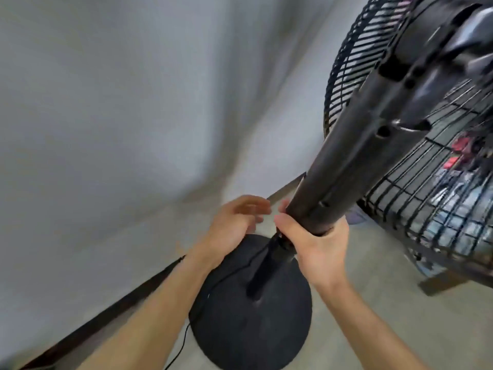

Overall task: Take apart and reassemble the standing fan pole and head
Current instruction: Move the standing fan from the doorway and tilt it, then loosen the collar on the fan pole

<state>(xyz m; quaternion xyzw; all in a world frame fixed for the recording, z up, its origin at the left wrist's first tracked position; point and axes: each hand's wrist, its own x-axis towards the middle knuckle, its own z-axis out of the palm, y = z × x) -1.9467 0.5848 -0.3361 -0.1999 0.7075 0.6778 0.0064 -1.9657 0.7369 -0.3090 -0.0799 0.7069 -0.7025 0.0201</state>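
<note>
A black standing fan fills the right of the head view. Its round base (250, 327) rests on the floor, and a thin lower pole (266, 265) rises from it. The thick upper column (354, 161) leads up to the fan head with its black wire grille (346, 62) at the top right. My right hand (317, 247) is wrapped around the bottom end of the column, just above the pole joint. My left hand (234, 225) hovers just left of the joint, fingers apart and blurred, holding nothing.
A grey wall (120, 102) stands close on the left, with a dark skirting board (112, 311) along its foot. A black wire rack (440, 209) with packed items stands at the right, behind the fan. A thin black cord (184, 340) trails from the base.
</note>
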